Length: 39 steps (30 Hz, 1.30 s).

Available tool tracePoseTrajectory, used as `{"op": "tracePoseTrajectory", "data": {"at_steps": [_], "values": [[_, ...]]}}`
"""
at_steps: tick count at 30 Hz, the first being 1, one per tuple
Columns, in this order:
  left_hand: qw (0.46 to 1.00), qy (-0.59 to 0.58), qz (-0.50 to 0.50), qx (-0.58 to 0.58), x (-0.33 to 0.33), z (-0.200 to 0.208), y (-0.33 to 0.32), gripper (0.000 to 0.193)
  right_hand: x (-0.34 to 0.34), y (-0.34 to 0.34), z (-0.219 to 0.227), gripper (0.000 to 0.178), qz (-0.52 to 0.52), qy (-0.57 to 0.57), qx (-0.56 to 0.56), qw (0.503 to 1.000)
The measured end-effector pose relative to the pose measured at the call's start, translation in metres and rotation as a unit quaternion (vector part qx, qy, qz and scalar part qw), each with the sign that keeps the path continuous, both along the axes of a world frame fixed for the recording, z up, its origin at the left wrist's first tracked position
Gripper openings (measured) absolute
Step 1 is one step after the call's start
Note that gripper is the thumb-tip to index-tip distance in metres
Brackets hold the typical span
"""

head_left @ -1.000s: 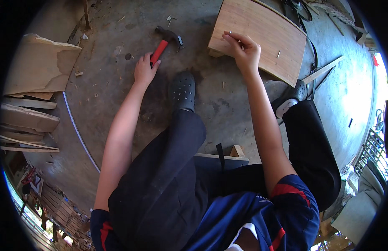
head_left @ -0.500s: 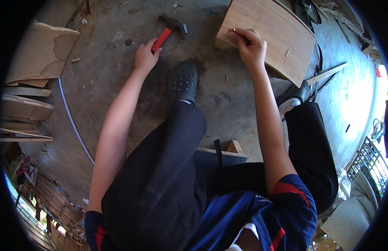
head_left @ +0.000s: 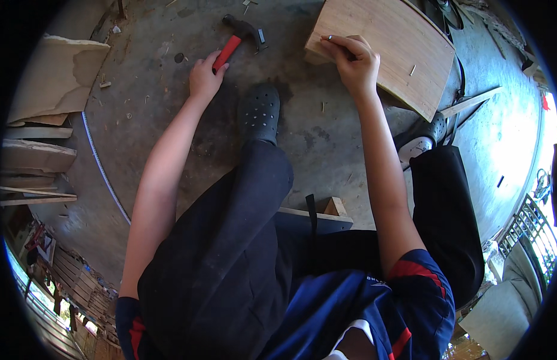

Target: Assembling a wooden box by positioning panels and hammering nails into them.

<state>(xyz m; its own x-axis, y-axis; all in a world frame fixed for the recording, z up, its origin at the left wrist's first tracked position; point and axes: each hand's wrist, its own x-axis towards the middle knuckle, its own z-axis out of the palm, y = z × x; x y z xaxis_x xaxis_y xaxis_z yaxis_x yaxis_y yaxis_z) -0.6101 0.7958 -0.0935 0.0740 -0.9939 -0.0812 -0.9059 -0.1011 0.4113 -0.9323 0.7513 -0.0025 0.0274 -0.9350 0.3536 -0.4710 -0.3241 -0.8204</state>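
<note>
My left hand (head_left: 205, 77) is closed round the red-handled claw hammer (head_left: 228, 53), whose dark head points away from me, low over the concrete floor. Beside the hammer's head shows a small shiny metal piece (head_left: 261, 36). My right hand (head_left: 357, 63) is at the near left corner of a wooden box-like piece (head_left: 398, 51) with a flat plywood top. Its thumb and forefinger pinch together, and a small shiny tip (head_left: 330, 38) shows at them; its kind is too small to make out.
A dark clog (head_left: 260, 114) on my foot stands between my arms. Torn boards (head_left: 56, 78) and stacked planks (head_left: 41, 150) line the left side. A wooden strip (head_left: 470, 102) and dark straps lie right of the box. Wood chips litter the floor.
The whole view has shifted slightly. My right hand has moved a little left along the box's corner, still pinching. My left hand keeps its hold on the hammer.
</note>
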Motion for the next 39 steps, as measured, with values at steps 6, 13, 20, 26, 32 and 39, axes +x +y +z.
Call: {"op": "tracePoseTrajectory", "data": {"at_steps": [6, 13, 20, 26, 32, 39], "values": [[0.992, 0.024, -0.075, -0.098, -0.001, 0.033, 0.003, 0.034, 0.002, -0.002, 0.001, 0.012, -0.002, 0.023, -0.029, 0.999], [0.978, 0.189, -0.070, 0.047, -0.035, 0.177, 0.023, 0.022, -0.003, 0.001, 0.000, 0.011, 0.006, 0.052, -0.051, 0.997], [0.967, 0.085, -0.236, 0.053, -0.077, 0.230, 0.008, 0.023, 0.004, 0.000, -0.004, 0.011, 0.004, 0.026, -0.087, 0.996], [0.959, 0.126, -0.249, 0.040, -0.083, 0.228, 0.012, 0.020, 0.004, 0.004, -0.002, 0.013, 0.001, 0.038, -0.070, 0.997], [0.960, 0.117, -0.237, 0.088, -0.086, 0.230, 0.014, 0.020, 0.001, 0.005, -0.002, 0.013, 0.001, 0.045, -0.071, 0.996], [0.961, 0.126, -0.227, 0.097, -0.092, 0.223, 0.013, 0.020, 0.004, 0.005, -0.001, 0.013, 0.002, 0.047, -0.084, 0.995]]}}
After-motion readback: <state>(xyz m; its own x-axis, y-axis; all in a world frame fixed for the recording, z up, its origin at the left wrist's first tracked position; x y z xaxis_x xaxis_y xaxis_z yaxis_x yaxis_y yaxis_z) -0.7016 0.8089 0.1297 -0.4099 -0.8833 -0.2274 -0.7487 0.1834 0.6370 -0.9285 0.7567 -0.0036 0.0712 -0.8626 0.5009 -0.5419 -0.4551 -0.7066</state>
